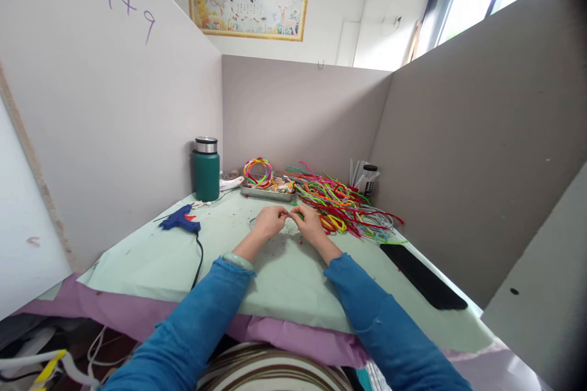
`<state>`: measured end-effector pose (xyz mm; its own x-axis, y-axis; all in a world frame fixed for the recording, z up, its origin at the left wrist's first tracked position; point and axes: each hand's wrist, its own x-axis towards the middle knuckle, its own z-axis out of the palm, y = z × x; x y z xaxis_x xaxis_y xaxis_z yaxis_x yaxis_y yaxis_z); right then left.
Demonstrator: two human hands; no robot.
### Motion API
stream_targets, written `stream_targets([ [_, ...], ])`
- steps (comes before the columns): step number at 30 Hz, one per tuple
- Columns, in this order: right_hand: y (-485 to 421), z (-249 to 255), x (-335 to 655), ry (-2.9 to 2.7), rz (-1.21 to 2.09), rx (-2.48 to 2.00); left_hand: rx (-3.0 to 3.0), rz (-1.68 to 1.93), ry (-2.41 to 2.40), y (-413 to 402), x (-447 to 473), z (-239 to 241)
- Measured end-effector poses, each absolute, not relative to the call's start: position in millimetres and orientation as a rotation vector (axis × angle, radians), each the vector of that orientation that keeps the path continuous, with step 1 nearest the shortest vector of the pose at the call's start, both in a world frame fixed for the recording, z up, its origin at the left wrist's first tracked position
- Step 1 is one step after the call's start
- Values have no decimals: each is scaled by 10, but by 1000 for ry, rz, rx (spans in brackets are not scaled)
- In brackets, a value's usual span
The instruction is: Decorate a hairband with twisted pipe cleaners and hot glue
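My left hand (271, 220) and my right hand (307, 222) meet above the middle of the table, fingertips nearly touching. Both are closed in a pinch. Whatever is between the fingers is too small and too hidden to name. Just behind my hands lies a large tangled heap of coloured pipe cleaners (328, 189), mostly red, green, orange and yellow. Its near edge, with yellow loops, comes close to my right hand. A metal tray (268, 194) stands beyond my left hand, holding small pieces and a ring of coloured pipe cleaners (258, 172).
A blue glue gun (181, 219) lies at the left, its black cord running to the front edge. Behind it stands a green bottle (206, 169). A black flat object (422, 275) lies at the right. A black-lidded jar (368, 180) is at the back. Panels enclose three sides.
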<state>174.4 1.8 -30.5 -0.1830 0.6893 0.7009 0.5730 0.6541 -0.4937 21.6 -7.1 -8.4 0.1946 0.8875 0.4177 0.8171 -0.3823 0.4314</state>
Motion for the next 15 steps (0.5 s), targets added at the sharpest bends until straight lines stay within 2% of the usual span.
stream_targets([
  [15,-20,-288,1719,-1814,179,-1060,2335,861,1712,-114,229,-52],
])
